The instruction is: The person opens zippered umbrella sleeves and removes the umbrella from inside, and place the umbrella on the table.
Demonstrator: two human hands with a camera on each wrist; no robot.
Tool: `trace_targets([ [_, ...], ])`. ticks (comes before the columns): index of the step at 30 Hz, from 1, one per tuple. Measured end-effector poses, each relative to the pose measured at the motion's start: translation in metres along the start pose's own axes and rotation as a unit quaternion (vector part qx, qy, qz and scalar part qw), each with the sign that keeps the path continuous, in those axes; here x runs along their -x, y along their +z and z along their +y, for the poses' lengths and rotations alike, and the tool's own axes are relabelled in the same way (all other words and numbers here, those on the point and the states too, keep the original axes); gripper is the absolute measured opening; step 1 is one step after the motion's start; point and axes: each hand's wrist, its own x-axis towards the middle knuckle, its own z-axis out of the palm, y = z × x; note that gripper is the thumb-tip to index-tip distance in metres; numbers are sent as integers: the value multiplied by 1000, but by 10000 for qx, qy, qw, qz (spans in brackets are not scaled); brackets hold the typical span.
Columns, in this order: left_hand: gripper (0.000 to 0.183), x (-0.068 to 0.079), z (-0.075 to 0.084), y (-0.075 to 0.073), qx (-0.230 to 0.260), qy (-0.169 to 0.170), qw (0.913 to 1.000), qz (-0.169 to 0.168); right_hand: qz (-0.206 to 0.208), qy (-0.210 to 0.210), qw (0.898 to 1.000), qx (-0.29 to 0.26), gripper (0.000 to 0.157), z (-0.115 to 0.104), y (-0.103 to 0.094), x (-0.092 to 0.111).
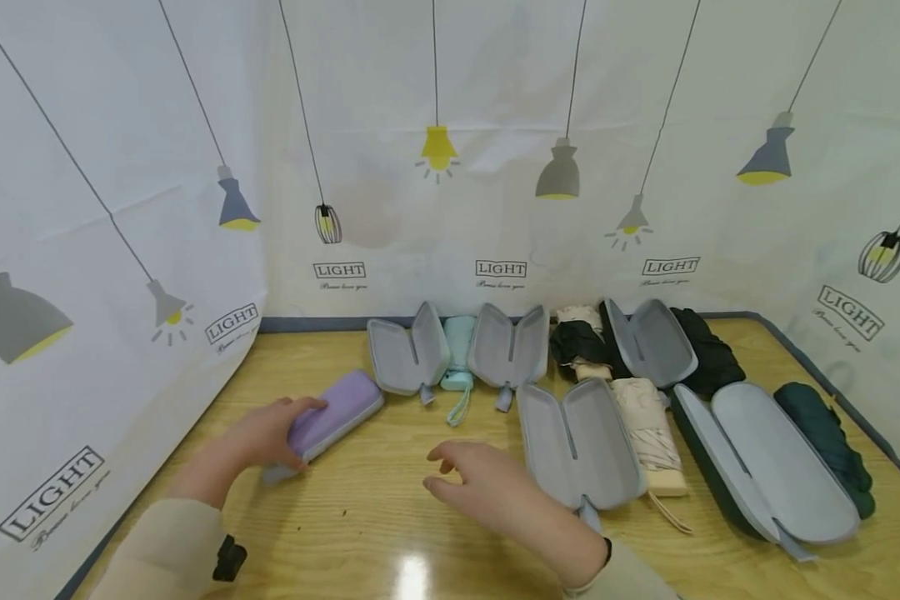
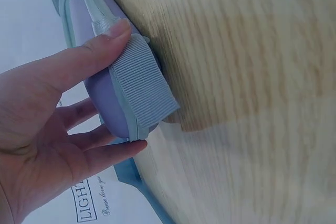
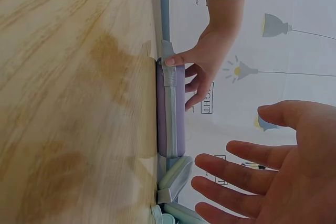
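My left hand (image 1: 270, 429) grips a closed purple zip case (image 1: 345, 406), which lies on the wooden table at the left. In the left wrist view the thumb presses a ribbed grey strap (image 2: 144, 85) at the case's end, and the fingers curl round its far side. My right hand (image 1: 487, 483) hovers over the table at the middle, holding nothing, its fingers spread apart in the right wrist view. Nearest to that hand stands an open case with a grey lining (image 1: 581, 442).
Two smaller open cases (image 1: 408, 354) flank a folded mint umbrella (image 1: 459, 342) at the back. On the right lie a folded beige umbrella (image 1: 645, 425), black folded fabric (image 1: 705, 350), a large open dark green case (image 1: 783, 462) and a dark green folded umbrella (image 1: 825, 437). A printed backdrop (image 1: 495, 225) surrounds the table.
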Motion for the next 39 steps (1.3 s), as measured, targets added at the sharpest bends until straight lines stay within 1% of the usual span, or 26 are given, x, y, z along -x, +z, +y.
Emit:
trace_targets([
  [5, 96, 6, 15, 3, -49, -25, 10000, -16, -100, 6, 9999, 76, 42, 0, 5, 0],
  [7, 96, 7, 21, 4, -70, -62, 10000, -10, -132, -30, 9998, 137, 42, 1, 7, -1],
  [11, 98, 9, 34, 8, -185, -16, 9998, 0, -161, -146, 9994, 261, 40, 0, 11, -1],
  [14, 99, 13, 47, 10, -238, 4, 9997, -25, -214, -228, 9990, 321, 39, -2, 13, -1],
  [19, 102, 18, 69, 18, -136, -19, 9999, 78, -319, -295, 9985, 334, 41, -4, 19, -3],
  [22, 106, 19, 79, 27, -8, -40, 9999, 151, -347, -294, 9985, 316, 42, -3, 23, -5],
  [26, 114, 22, 93, 36, 258, 45, 9996, 145, -308, -360, 9980, 415, 41, -2, 28, -7],
  [29, 117, 25, 102, 38, 461, 49, 9989, 95, -242, -427, 9976, 486, 39, -2, 29, -7],
  [34, 115, 26, 116, 39, 528, 38, 9985, 156, -185, -496, 9969, 573, 38, -1, 31, -6],
  [37, 114, 27, 124, 41, 456, 182, 9986, 198, -137, -471, 9971, 586, 39, 0, 31, -5],
  [39, 114, 28, 129, 42, 396, 306, 9985, 238, -109, -367, 9980, 512, 42, 2, 30, -5],
])
